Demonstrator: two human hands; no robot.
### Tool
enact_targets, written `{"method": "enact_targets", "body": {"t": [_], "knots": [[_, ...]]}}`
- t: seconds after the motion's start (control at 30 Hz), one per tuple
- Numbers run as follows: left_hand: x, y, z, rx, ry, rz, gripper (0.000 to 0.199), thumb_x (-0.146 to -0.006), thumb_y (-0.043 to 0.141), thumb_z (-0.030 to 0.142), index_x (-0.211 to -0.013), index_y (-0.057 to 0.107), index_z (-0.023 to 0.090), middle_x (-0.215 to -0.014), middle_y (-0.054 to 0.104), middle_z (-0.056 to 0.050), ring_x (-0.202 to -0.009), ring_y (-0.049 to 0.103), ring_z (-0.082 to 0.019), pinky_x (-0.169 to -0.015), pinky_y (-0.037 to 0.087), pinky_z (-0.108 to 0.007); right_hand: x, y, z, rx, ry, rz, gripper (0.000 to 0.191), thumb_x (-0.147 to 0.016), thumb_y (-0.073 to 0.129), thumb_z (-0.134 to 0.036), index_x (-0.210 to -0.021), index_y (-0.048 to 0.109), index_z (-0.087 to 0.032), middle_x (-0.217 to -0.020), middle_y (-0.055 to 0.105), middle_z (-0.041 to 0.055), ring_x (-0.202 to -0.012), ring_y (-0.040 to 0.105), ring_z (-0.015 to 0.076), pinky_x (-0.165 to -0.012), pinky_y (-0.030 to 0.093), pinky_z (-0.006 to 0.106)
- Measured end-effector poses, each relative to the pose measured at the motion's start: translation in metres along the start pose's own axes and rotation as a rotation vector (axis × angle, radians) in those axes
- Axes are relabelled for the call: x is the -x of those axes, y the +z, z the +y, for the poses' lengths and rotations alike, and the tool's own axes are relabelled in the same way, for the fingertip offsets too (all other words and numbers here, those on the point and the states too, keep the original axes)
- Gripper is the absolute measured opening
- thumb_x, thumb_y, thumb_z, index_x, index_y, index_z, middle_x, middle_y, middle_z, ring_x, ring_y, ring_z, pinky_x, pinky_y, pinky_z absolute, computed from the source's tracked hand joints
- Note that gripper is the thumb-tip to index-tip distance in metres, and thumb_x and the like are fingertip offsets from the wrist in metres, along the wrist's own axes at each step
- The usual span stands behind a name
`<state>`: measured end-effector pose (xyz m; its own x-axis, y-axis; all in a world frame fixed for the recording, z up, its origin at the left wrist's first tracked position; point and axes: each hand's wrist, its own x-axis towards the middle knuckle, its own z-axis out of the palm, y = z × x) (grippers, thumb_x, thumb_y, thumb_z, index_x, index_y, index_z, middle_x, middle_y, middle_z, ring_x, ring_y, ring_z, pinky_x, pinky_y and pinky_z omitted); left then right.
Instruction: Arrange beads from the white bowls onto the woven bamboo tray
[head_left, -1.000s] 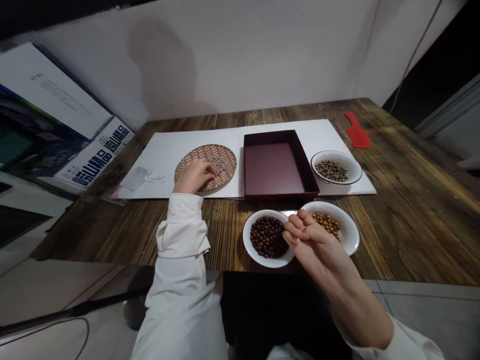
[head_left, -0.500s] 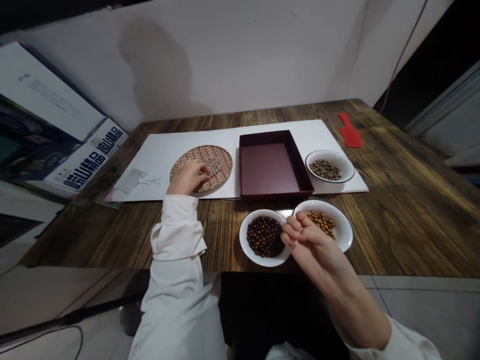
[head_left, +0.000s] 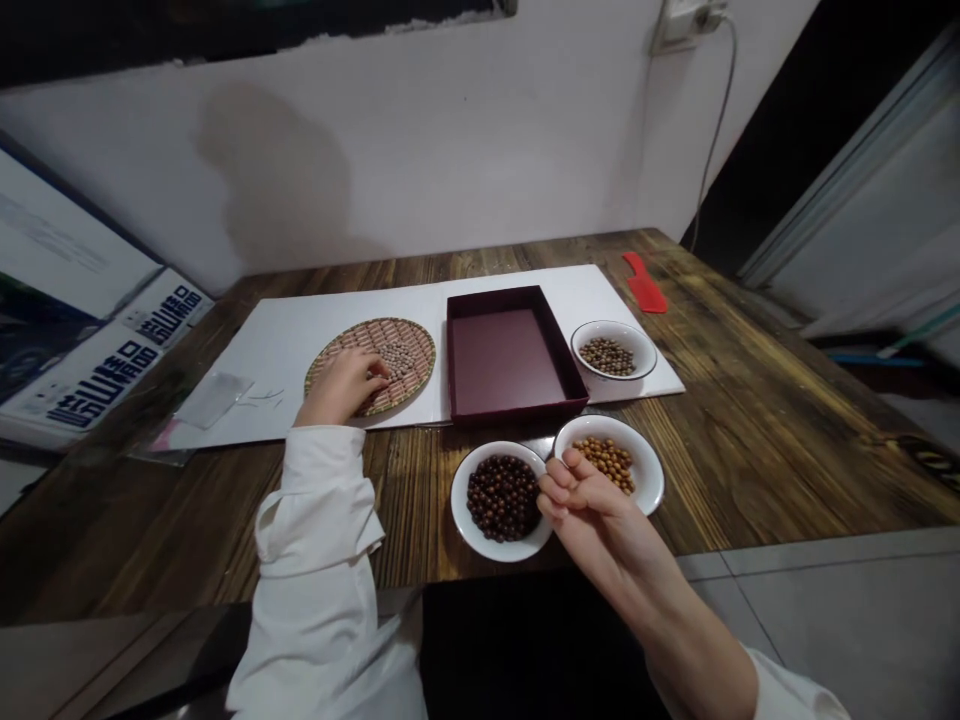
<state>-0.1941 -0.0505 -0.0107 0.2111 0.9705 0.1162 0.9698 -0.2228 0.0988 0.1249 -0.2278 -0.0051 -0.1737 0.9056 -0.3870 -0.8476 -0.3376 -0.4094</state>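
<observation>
My left hand point(head_left: 343, 385) rests over the left side of a round woven tray point(head_left: 416, 375), its fingers curled beside the small pale beads point(head_left: 397, 358) lying there. Whatever those fingertips hold, if anything, is hidden. My right hand point(head_left: 589, 500) is raised with thumb and fingers pinched together; I cannot make out anything between them. Below and left of it is a white bowl point(head_left: 459, 510) of dark brown beads point(head_left: 501, 495). Partly behind it stands another white bowl point(head_left: 651, 480), holding yellow-brown beads point(head_left: 606, 460).
A dark red open box point(head_left: 514, 360) sits on white board point(head_left: 270, 330) beside a bowl point(head_left: 643, 350) of brown beads point(head_left: 606, 356). A red scoop-shaped piece point(head_left: 646, 288) lies farther right. Clear plastic bags point(head_left: 214, 400) lie at left, near printed boxes point(head_left: 105, 385).
My view has shifted, so the table's things appear farther left and lower. Both hands keep nearly the same pose, the left at the tray and the right above the bowls.
</observation>
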Motion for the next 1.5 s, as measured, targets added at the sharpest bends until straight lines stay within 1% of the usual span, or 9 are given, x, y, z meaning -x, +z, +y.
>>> {"method": "enact_targets", "body": {"t": [0.17,0.3,0.6,0.7,0.83,0.97,1.13,1.33,1.5], "knots": [[-0.002,0.003,-0.004,0.016,0.013,-0.015,0.014,-0.078,0.058,0.031,-0.083,0.070,0.024,-0.099,0.071,-0.004,-0.101,0.061,-0.025,-0.092,0.046,-0.037,0.000,-0.009,0.002,-0.015,-0.030,0.009,0.035,-0.051,0.065,0.003,-0.078,0.064,-0.019,-0.078,0.059,-0.0013,-0.071,0.053,0.0079,-0.065,0.047,0.018],[-0.004,0.005,-0.005,0.030,0.040,-0.018,0.015,-0.079,0.058,0.031,-0.082,0.070,0.024,-0.097,0.072,-0.005,-0.101,0.062,-0.026,-0.093,0.046,-0.038,0.004,-0.006,0.001,-0.008,-0.033,0.021,0.034,-0.051,0.067,0.004,-0.076,0.064,-0.019,-0.080,0.061,-0.0011,-0.073,0.056,0.0080,-0.070,0.050,0.018],[-0.001,0.001,0.001,0.022,0.012,-0.008,0.011,-0.078,0.060,0.030,-0.081,0.070,0.024,-0.098,0.071,-0.005,-0.102,0.062,-0.026,-0.091,0.048,-0.038,0.008,-0.004,-0.001,-0.004,-0.036,0.050,0.033,-0.052,0.073,0.002,-0.076,0.066,-0.019,-0.085,0.065,-0.0003,-0.080,0.062,0.0090,-0.081,0.054,0.019],[-0.001,0.000,0.002,0.031,0.017,-0.022,0.011,-0.079,0.060,0.029,-0.081,0.069,0.023,-0.098,0.071,-0.005,-0.101,0.062,-0.025,-0.092,0.047,-0.037,0.008,-0.005,-0.002,0.001,-0.027,0.074,0.035,-0.050,0.073,0.003,-0.077,0.065,-0.018,-0.085,0.066,-0.0002,-0.080,0.063,0.0086,-0.080,0.054,0.018],[-0.001,0.000,0.002,0.019,0.008,-0.025,0.013,-0.079,0.059,0.029,-0.083,0.070,0.023,-0.100,0.071,-0.005,-0.102,0.062,-0.025,-0.094,0.046,-0.038,0.011,-0.005,-0.005,0.033,-0.061,0.050,0.032,-0.054,0.074,0.001,-0.079,0.066,-0.018,-0.087,0.067,0.0000,-0.081,0.064,0.0088,-0.081,0.054,0.019],[-0.001,0.000,0.004,0.010,0.019,-0.029,0.015,-0.080,0.058,0.030,-0.083,0.071,0.023,-0.099,0.072,-0.006,-0.102,0.061,-0.026,-0.094,0.046,-0.038,0.014,-0.010,-0.014,0.153,-0.206,0.059,0.024,-0.061,0.079,-0.006,-0.078,0.069,-0.019,-0.088,0.067,-0.0004,-0.084,0.064,0.0086,-0.083,0.054,0.018],[-0.001,-0.003,0.008,0.008,0.026,-0.013,0.020,-0.083,0.056,0.035,-0.081,0.070,0.023,-0.099,0.070,-0.007,-0.101,0.060,-0.027,-0.092,0.047,-0.039,0.015,-0.019,-0.030,0.304,-0.455,0.155,0.023,-0.064,0.084,-0.015,-0.083,0.073,-0.023,-0.093,0.071,-0.0014,-0.086,0.066,0.0068,-0.086,0.054,0.016],[-0.002,-0.005,0.012,-0.024,0.037,0.010,0.020,-0.086,0.054,0.035,-0.085,0.070,0.023,-0.097,0.066,-0.007,-0.101,0.059,-0.027,-0.094,0.046,-0.040,0.013,-0.023,-0.044,0.402,-0.568,0.182,0.038,-0.070,0.078,-0.014,-0.104,0.072,-0.029,-0.114,0.072,0.0002,-0.105,0.067,0.0127,-0.101,0.051,0.026],[0.000,-0.008,0.017,-0.032,0.034,0.037,0.020,-0.087,0.052,0.031,-0.085,0.069,0.021,-0.098,0.063,-0.009,-0.104,0.058,-0.028,-0.095,0.046,-0.041,0.012,-0.022,-0.047,0.433,-0.632,0.136,0.043,-0.073,0.068,-0.005,-0.109,0.070,-0.028,-0.120,0.070,0.0008,-0.116,0.064,0.0182,-0.104,0.051,0.034]]}}
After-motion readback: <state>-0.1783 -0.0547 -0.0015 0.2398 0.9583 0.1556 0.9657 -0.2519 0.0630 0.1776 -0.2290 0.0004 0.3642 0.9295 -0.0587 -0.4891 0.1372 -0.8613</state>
